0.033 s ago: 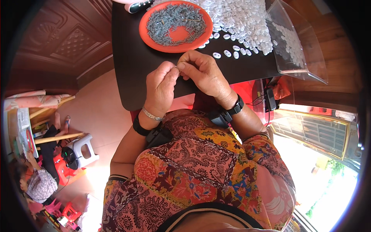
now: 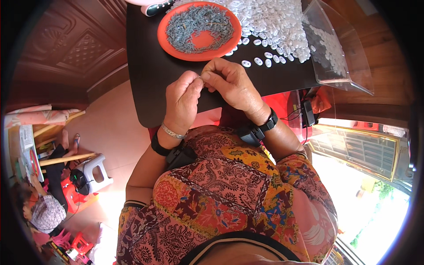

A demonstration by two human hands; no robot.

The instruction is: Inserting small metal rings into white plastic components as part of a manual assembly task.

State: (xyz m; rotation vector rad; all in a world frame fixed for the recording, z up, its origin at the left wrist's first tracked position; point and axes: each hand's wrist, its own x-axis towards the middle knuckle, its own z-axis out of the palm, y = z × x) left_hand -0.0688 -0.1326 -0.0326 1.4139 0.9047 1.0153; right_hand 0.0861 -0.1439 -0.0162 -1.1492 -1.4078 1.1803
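Observation:
My left hand and my right hand meet over the table's near edge, fingertips touching. Thumb and fingers of each are pinched together. Something small and pale may show between the tips, but the fingers hide most of it. Just beyond them lies an orange-red plate holding a heap of small grey screw-like pieces. To its right spreads a big pile of small white oval pieces with two dark holes or marks each. Several loose ones lie nearest my right hand.
A clear plastic tray with more white pieces stands at the right of the dark table. A pink and black item sits at the far left. On the floor at left are a grey stool and a seated person.
The whole view shifts very slightly. Both hands keep the same pinched pose, and nothing is visibly taken up or let go.

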